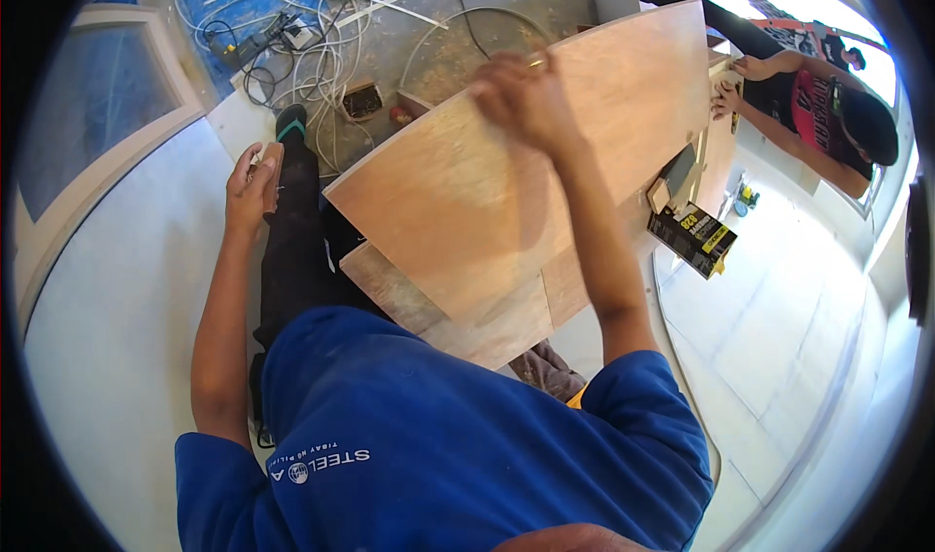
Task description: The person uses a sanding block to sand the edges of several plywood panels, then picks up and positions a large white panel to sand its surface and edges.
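Observation:
A wide plywood panel (458,201), light brown with a curved far edge, lies in front of me on other boards. My right hand (516,99) is over the panel's far part, smeared by motion; a ring shows on a finger. Whether it touches the wood I cannot tell. Out to the left, beside my leg and away from the panel, my left hand (248,187) is closed around a small reddish-brown sanding block (274,174).
Cables (317,75) and a power tool (243,45) lie on the floor at the far left, near pale wood strips (390,4). A black and yellow box (693,240) stands right of the panel. At the far right, another person (828,114) has both hands on a wooden piece.

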Tool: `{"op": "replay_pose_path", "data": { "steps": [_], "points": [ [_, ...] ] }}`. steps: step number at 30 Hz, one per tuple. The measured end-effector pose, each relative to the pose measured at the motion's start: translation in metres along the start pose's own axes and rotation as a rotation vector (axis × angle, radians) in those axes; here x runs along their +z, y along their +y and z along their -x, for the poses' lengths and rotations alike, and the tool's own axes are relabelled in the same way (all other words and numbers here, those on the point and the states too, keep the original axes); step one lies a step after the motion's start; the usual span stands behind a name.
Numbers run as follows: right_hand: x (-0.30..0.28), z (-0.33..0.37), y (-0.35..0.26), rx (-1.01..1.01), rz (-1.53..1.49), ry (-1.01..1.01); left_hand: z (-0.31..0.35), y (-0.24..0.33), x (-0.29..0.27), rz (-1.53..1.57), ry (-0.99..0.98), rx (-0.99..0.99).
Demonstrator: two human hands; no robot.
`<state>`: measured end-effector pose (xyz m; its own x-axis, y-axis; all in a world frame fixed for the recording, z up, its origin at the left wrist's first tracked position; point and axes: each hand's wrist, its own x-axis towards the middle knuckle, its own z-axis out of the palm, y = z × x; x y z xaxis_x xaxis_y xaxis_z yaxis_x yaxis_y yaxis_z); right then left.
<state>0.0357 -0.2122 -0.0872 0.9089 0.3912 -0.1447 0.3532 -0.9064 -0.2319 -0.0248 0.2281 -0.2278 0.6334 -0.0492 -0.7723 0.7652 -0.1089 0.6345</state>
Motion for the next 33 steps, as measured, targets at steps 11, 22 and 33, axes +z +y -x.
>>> {"op": "replay_pose_path", "data": {
  "steps": [11, 22, 33],
  "points": [
    [-0.005, 0.126, 0.247, 0.957, 0.129, 0.540, -0.017, -0.001, 0.000, -0.061, -0.069, 0.004],
    [0.025, 0.074, 0.100, 1.082, 0.036, 0.434, -0.063, 0.072, 0.080, -0.101, -0.352, 0.051],
    [0.022, 0.071, 0.092, 1.116, 0.027, 0.458, -0.117, 0.159, 0.263, -0.258, -0.597, 0.558]
  ]
}}
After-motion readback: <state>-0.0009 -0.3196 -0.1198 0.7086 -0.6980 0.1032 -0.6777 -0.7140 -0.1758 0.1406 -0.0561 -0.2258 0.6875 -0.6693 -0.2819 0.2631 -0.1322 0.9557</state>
